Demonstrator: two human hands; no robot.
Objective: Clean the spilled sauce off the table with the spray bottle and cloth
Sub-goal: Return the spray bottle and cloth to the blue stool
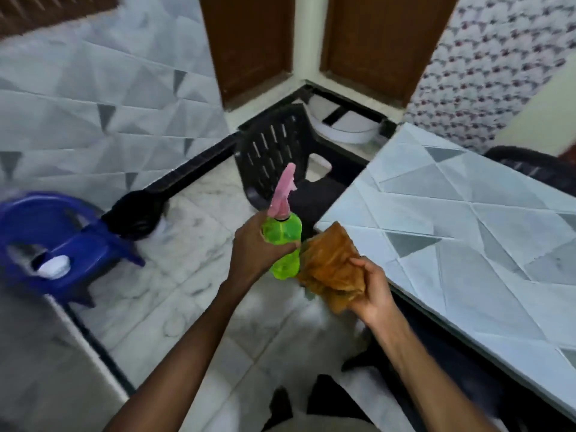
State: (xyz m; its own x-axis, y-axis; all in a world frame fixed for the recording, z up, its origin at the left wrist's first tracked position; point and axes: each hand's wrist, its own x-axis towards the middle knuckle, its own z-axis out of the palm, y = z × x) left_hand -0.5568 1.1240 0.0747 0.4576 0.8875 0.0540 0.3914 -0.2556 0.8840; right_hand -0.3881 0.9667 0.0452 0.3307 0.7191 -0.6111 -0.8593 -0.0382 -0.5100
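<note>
The spray bottle point(284, 244) is upright in the left hand point(254, 247), wrapped round its middle, ready to aim. Beside it, the right hand point(372, 291) pinches the folded cloth point(332, 269) near the table point(467, 232) corner. No sauce shows, perhaps from blur.

There is one spray bottle point(283, 244), green with a pink head, and one cloth point(333, 269), brown. Two hands are in view, the left hand point(255, 247) and the right hand point(371, 294). There is one table point(467, 229), at the right. I count three plastic chairs: one blue chair point(62, 238) at the near left, one black chair point(274, 151) at the far middle, and one dark chair point(523, 163) at the far right behind the table, seen only in part. There are two brown doors at the far side, the left door point(246, 42) and the right door point(383, 42). One small white thing point(54, 265) is on the blue chair; what it is I cannot tell.
</note>
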